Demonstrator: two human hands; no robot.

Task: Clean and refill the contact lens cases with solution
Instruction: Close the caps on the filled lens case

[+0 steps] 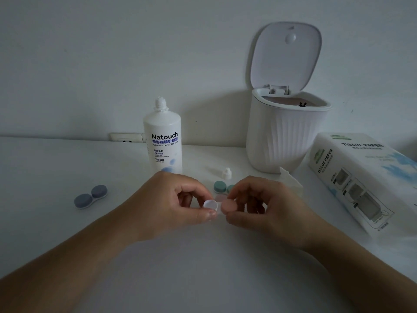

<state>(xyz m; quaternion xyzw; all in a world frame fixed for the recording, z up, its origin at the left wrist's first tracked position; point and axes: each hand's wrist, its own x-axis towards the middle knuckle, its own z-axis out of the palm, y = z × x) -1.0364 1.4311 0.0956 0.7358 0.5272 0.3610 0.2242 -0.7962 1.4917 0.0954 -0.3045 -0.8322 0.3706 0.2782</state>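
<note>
My left hand pinches a white lens case at its open well, just above the table. My right hand pinches a pink cap right beside that well. Another pink cap lies on the table behind them. A green-capped lens case sits behind my right hand, partly hidden. A blue-capped lens case rests at the left. The Natouch solution bottle stands uncapped behind my left hand, and its small white cap stands to its right.
A white ribbed bin with its lid up stands at the back right. A tissue paper pack lies at the right, with a crumpled tissue by the bin. A wall socket is behind the white table.
</note>
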